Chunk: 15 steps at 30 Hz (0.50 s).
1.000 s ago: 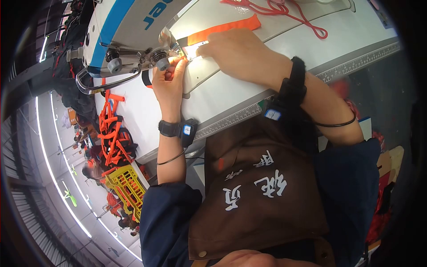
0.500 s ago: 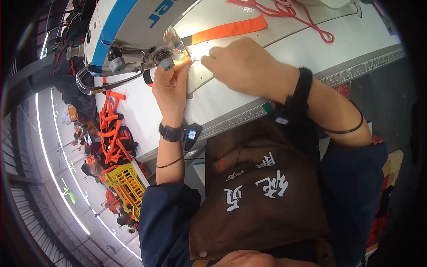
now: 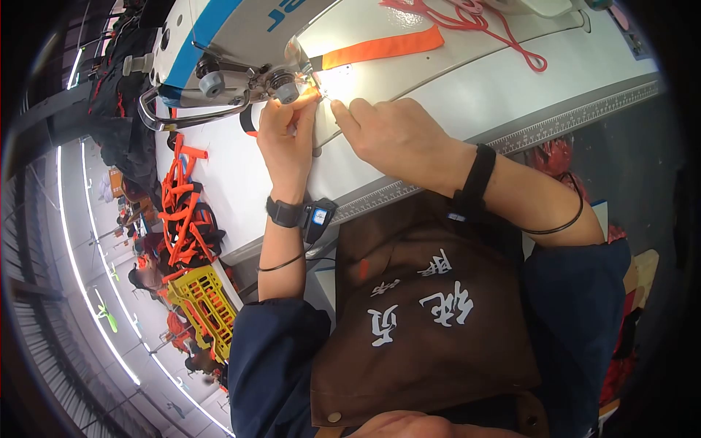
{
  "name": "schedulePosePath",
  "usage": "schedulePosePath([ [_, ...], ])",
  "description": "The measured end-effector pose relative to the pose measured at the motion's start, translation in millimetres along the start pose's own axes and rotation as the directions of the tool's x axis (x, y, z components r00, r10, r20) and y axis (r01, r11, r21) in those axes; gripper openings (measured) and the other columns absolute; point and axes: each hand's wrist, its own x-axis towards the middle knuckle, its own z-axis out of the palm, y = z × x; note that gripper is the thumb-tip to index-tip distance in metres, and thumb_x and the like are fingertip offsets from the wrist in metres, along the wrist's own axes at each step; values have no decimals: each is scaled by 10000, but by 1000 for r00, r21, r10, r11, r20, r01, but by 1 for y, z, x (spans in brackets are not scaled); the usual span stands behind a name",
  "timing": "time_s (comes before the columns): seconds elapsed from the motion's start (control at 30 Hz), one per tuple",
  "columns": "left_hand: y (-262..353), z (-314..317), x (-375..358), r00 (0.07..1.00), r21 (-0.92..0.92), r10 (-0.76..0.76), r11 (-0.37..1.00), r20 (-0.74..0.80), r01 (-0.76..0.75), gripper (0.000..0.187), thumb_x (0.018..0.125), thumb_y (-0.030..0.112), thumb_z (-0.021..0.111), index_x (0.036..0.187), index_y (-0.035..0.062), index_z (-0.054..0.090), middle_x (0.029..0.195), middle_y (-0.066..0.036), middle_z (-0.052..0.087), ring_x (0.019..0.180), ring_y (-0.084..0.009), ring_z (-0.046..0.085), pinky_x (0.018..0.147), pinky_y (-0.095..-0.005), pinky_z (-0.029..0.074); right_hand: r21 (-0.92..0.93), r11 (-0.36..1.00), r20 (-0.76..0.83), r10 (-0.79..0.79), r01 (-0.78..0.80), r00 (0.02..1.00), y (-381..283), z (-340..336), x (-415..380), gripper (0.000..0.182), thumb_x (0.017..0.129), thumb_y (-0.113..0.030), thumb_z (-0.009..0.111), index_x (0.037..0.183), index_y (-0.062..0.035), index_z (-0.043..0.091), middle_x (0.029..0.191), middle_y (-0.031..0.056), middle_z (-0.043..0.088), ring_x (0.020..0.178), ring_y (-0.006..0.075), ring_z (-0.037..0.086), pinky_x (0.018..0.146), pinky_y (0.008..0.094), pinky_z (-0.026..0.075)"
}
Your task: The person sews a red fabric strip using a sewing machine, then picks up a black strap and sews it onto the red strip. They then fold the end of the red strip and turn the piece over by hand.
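**Q:** At the needle end of the sewing machine [image 3: 219,44], what does each hand do?

**A:** Both work under the bright needle lamp. The left hand [image 3: 287,142] rises from below with thumb and forefinger pinched shut at the presser foot [image 3: 303,73]; what they pinch is too small and washed out to name. The right hand [image 3: 398,135] lies palm-down on the white desk [image 3: 453,95], fingers loosely curled, its forefinger stretched toward the same spot; whether it grips anything cannot be told.

**Q:** Where does the workpiece lie?

**A:** The orange webbing strap [image 3: 383,47] runs flat across the desk, from the foot away to the right. A red cord [image 3: 504,36] lies looped beyond it, apart from both hands.

**Q:** What could go wrong from here?

**A:** Both forefingers sit just beside the needle, so a start of the machine would likely catch a fingertip. The strap's far end lies loose, so it may skew under the foot and stitch crooked. The glare also hides the needle, which makes misjudged placement probable.
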Motion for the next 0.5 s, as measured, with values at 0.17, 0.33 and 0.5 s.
schedulePosePath([
  [0.17,-4,1,0,1000,-25,17,1000,-3,-18,143,949,101,795,1080,54,828,832,-55,546,758,-172,602,686,-310,489,12,1000,-12,13,-13,1000,1,1,1,535,869,-89,668,1379,63,611,855,68,616,662,185,680,548,316,543],
  [0.33,-3,2,0,1000,-74,3,997,-2,-3,137,950,98,795,1077,57,826,850,-45,566,772,-162,613,693,-303,492,52,999,-81,8,-3,997,1,-1,5,136,857,-82,684,958,4,654,795,95,661,641,226,716,553,336,577],
  [0.5,-5,3,0,1000,-69,21,997,-6,-21,148,951,82,792,1093,62,823,875,-45,585,792,-161,624,723,-292,510,-46,999,-11,18,-19,1000,-6,12,6,499,863,-90,680,1334,70,635,856,66,618,669,182,683,543,312,553],
])
